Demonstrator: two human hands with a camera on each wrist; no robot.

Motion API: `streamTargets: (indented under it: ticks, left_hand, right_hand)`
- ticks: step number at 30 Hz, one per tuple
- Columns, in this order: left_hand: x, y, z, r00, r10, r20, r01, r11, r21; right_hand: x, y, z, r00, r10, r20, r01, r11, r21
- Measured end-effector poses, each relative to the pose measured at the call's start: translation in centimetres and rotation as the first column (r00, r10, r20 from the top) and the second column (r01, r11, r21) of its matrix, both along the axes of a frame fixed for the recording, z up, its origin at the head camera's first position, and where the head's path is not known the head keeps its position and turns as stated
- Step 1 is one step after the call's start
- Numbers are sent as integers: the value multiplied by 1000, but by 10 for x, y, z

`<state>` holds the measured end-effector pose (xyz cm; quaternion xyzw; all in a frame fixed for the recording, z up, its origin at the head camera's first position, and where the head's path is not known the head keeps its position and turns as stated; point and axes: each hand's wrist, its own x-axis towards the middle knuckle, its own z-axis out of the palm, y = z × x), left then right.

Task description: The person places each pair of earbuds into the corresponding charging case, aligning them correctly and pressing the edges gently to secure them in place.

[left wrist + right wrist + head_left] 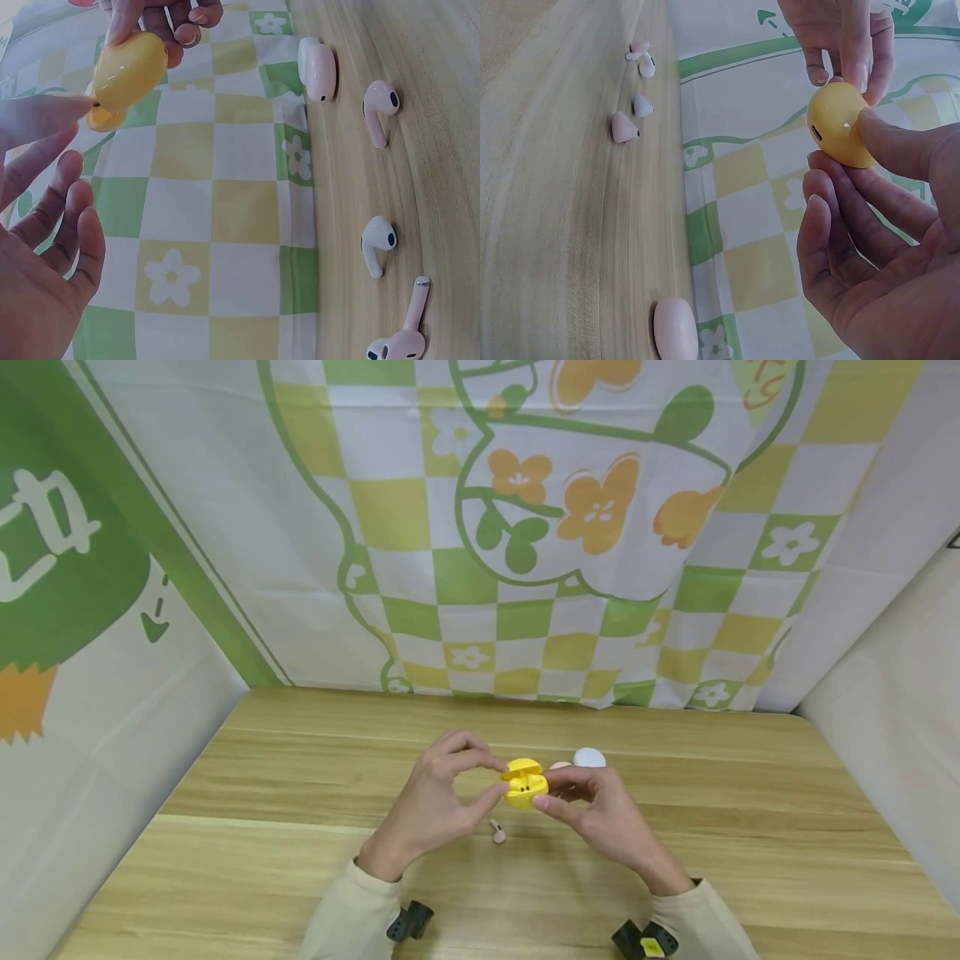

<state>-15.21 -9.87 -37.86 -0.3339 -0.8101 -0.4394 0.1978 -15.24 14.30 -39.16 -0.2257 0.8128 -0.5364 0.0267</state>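
A yellow earbud case (527,790) is held up above the table with its lid raised, and two dark slots show inside it. My right hand (600,814) grips the case from the right, between thumb and fingers. At the left side, my left hand (438,789) pinches it with thumb and index finger, near the lid and the base. The right wrist view shows the back of the yellow case (840,124) with a dark port. Below the hands, a pink earbud (498,832) lies on the table.
Behind my right hand stand a white case (589,757) and a partly hidden pink case (321,71). Several earbuds lie on the wooden table (300,860), including a white earbud (379,246) and a pink earbud (405,345). A patterned cloth (480,635) hangs behind.
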Motion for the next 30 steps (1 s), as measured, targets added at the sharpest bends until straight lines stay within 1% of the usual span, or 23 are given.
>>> streamTargets:
  ticks: [4,8,11,14,18,21,25,27,30]
  left_hand:
    - [0,0,1,1000,10,13,-10,1000,6]
    - [0,-1,1,998,37,59,-40,998,54]
    - [0,-2,1,990,77,117,-87,993,82]
    - [-2,-2,0,975,93,204,-107,992,61]
    - [-3,-1,-2,941,57,332,-68,998,21]
    - [-4,-1,-3,916,22,401,-32,999,18]
    - [-5,0,-5,895,-15,446,5,1000,24]
    - [-4,0,-5,889,-29,457,18,999,28]
    - [-4,1,-4,886,-41,462,29,999,33]
  right_hand:
    - [0,0,-1,1000,0,-9,0,1000,-1]
    - [0,0,0,1000,-1,-7,1,1000,-6]
    - [0,0,1,1000,-5,0,5,1000,-8]
    - [1,0,1,1000,-4,4,4,1000,-12]
    - [1,-1,2,1000,2,8,-1,1000,-23]
    - [1,-1,2,1000,9,5,-9,1000,-26]
    - [1,-2,1,1000,23,3,-23,999,-25]
    - [1,-2,1,1000,26,8,-26,999,-21]
    - [2,-2,2,999,28,20,-28,999,-17]
